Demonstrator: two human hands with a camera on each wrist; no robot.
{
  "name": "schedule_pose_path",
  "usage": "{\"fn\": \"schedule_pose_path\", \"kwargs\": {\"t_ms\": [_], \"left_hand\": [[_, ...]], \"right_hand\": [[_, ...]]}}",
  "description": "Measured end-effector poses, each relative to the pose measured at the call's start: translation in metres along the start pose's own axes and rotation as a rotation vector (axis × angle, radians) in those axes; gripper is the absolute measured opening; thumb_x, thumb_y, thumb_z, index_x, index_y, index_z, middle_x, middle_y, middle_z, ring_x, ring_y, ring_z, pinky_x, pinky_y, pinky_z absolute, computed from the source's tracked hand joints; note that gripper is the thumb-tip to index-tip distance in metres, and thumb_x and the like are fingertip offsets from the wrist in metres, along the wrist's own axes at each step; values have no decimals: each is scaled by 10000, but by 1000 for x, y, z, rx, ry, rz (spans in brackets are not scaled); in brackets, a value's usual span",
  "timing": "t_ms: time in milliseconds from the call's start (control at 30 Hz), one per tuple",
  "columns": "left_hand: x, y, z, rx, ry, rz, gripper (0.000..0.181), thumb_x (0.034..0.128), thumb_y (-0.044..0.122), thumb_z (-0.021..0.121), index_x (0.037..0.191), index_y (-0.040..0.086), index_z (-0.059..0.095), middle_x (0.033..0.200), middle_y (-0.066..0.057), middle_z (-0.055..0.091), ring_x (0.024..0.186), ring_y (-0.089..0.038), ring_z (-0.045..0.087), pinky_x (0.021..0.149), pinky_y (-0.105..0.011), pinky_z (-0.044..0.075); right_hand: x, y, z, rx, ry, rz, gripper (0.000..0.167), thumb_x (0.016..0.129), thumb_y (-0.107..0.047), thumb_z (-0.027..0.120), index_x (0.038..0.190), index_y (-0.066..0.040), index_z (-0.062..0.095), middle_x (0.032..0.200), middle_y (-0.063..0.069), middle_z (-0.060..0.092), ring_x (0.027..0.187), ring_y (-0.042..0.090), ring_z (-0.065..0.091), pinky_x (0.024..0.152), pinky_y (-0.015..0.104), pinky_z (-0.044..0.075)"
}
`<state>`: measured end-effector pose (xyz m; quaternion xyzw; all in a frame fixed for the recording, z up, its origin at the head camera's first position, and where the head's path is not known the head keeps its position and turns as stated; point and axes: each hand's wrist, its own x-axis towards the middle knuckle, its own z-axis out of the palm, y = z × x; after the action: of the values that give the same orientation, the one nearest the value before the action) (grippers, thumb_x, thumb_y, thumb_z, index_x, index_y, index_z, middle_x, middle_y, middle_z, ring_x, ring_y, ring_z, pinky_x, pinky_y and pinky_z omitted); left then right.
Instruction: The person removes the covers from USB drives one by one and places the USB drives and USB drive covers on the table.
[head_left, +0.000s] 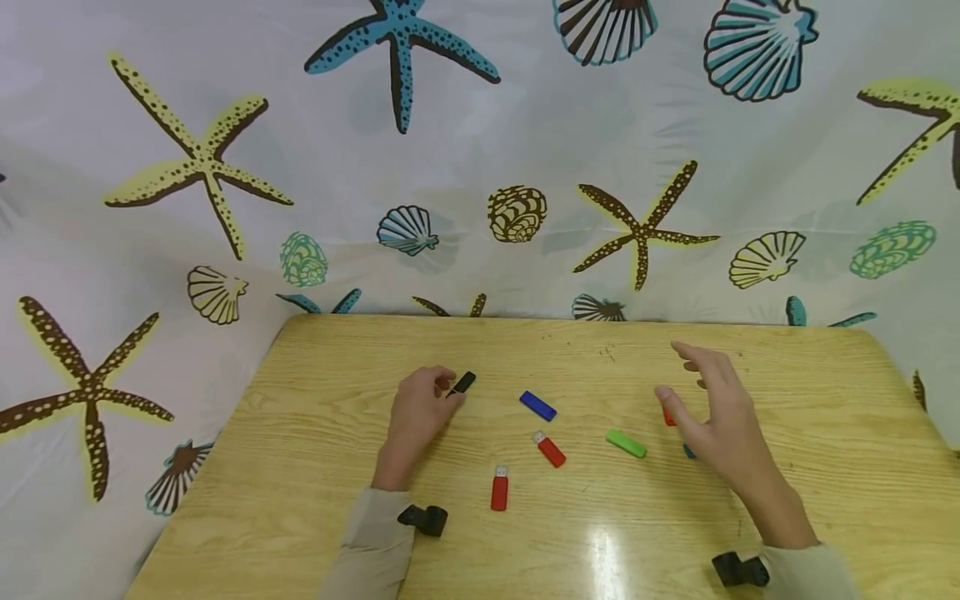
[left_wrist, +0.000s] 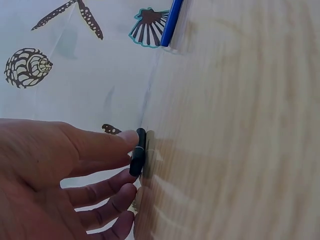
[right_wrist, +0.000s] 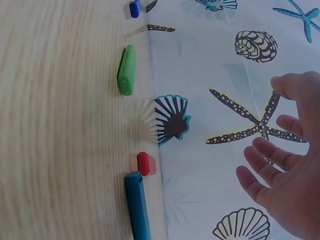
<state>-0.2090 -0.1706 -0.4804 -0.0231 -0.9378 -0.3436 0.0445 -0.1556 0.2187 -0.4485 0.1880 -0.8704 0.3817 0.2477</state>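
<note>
Left of the blue stick (head_left: 537, 406), my left hand (head_left: 420, 410) seems mid-handling, pinching the black stick (head_left: 466, 382); shifting it would call for steadiness. My right hand (head_left: 722, 419) hovers empty.

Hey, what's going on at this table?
A person's left hand pinches a black stick at the table. The right hand is empty. Between them lie two red USB sticks, a blue stick and a green stick; another red piece and a bluish piece lie near the right hand.
</note>
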Motion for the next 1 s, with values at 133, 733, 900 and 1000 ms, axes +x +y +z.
{"fn": "schedule_pose_path", "kwargs": {"t_ms": [133, 733, 900, 1000], "left_hand": [[3, 0, 4, 30, 1, -8, 312, 905, 119, 797, 1185, 0, 726, 1052, -143, 703, 964, -296, 655, 831, -470, 555], [1, 5, 6, 21, 4, -8, 165, 900, 54, 777, 1064, 44, 762, 922, -76, 703, 825, -225, 653, 731, -419, 552], [2, 8, 8, -43, 8, 23, 172, 888, 34, 776, 1060, 32, 762, 927, -86, 703, 836, -226, 645, 756, -416, 550], [3, 9, 10, -67, 0, 49, 173, 882, 16, 770, 1055, 25, 759, 916, -83, 693, 825, -218, 632, 756, -407, 548]], "right_hand": [[0, -3, 2, 7, -2, -2, 590, 949, -57, 720, 1495, -98, 501, 1387, 148, 542, 1195, 320, 545, 910, 425, 447], [-3, -11, 21, 23, -51, 24, 572, 947, -105, 741, 1474, -90, 518, 1410, 105, 548, 1178, 298, 556, 918, 528, 505], [0, -13, 27, 71, -71, 9, 569, 954, -114, 736, 1480, -127, 518, 1407, 93, 547, 1204, 307, 545, 942, 559, 477], [1, -14, 32, 91, -83, 4, 561, 960, -120, 730, 1480, -138, 521, 1395, 85, 551, 1206, 310, 544, 940, 548, 472]]}}
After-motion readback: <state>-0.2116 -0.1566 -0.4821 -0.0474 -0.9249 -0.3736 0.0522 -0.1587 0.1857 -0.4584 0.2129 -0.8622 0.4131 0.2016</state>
